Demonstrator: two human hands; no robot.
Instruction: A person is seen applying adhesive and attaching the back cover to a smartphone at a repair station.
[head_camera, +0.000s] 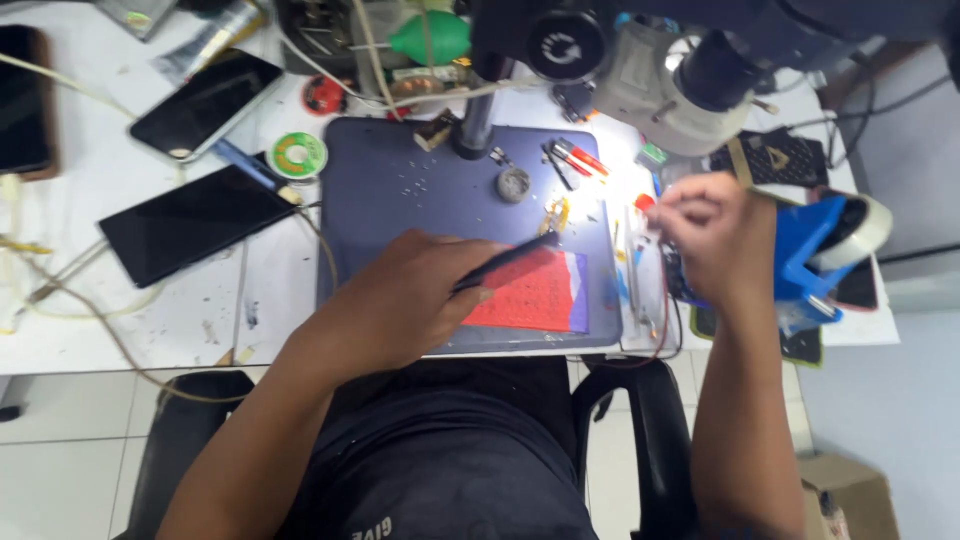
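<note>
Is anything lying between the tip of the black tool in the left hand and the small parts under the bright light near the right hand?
Nothing visible blocks it. The left hand holds the black tool over the red sheet, tip toward the yellowish bits; the right hand sits beyond them.

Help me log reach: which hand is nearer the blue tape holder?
Right. The right hand is just beside the blue tape holder; the left hand, holding a dark tool, is far across the mat.

left hand (405, 300): grips black tool (505, 262); over red sheet (535, 292)
</note>
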